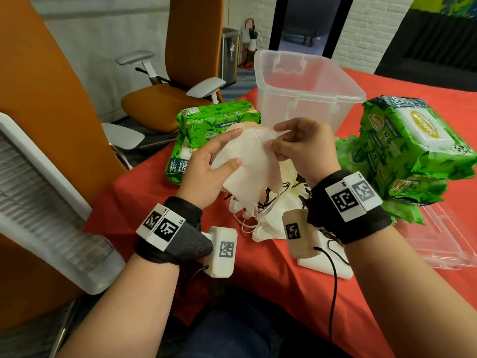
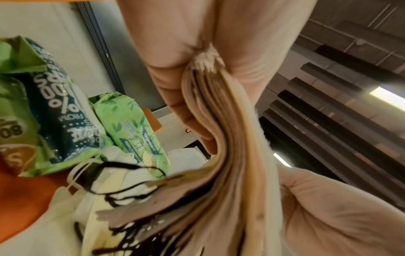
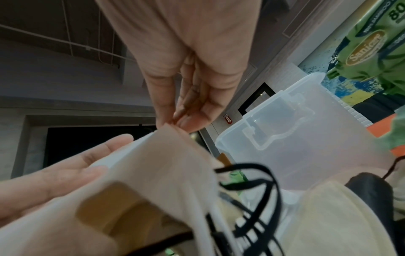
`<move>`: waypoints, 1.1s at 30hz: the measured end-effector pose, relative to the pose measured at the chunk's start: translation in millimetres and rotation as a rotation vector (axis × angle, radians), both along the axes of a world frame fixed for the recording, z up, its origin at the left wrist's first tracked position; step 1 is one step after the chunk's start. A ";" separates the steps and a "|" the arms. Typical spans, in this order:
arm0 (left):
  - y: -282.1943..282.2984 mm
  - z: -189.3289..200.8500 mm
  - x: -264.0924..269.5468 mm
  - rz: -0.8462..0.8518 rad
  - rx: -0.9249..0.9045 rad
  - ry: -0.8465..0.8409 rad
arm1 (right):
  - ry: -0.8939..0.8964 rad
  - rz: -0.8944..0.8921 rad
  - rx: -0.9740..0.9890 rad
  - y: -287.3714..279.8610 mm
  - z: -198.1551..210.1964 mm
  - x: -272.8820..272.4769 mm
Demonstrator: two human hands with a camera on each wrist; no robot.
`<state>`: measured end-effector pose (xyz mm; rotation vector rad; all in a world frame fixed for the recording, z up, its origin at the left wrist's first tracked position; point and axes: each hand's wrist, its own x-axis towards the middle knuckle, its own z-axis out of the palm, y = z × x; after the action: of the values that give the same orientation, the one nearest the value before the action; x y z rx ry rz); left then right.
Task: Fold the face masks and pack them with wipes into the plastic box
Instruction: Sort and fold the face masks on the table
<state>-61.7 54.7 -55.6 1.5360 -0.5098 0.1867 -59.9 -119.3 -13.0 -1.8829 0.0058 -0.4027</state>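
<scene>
At the bottom of the head view, a pile of loose face masks with black and white ear loops lies on the red-covered counter, centre of frame; a clear lid lies flat at lower right; just above the pile, the left hand grips a stack of pale masks, thumb on top and fingers beneath, the stack's layered edges plain in the left wrist view; the right hand pinches the stack's upper corner between thumb and fingertips; green wipes packs sit at centre left, touching behind the left hand; more wipes packs are heaped at right; beyond the hands, upper centre, stands the open plastic box; an orange chair stands past the counter, upper left.
</scene>
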 end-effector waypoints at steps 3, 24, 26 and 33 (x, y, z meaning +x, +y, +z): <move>-0.1 -1.1 0.9 -0.008 0.000 0.007 | 0.029 0.005 -0.045 1.3 -0.9 1.2; -4.3 8.7 0.7 0.086 -0.278 0.189 | 0.143 0.262 0.073 20.7 -13.3 -9.5; -3.5 2.3 6.8 0.284 -0.374 0.263 | 0.082 0.167 0.145 19.6 -10.6 -9.9; -26.1 -7.6 0.3 0.237 -0.414 0.367 | 0.075 0.069 0.005 31.7 -21.4 -6.1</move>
<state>-61.4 28.7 -63.2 1.1828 0.0078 0.1742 -66.0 -87.6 -34.4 -1.8863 -0.0081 -0.2849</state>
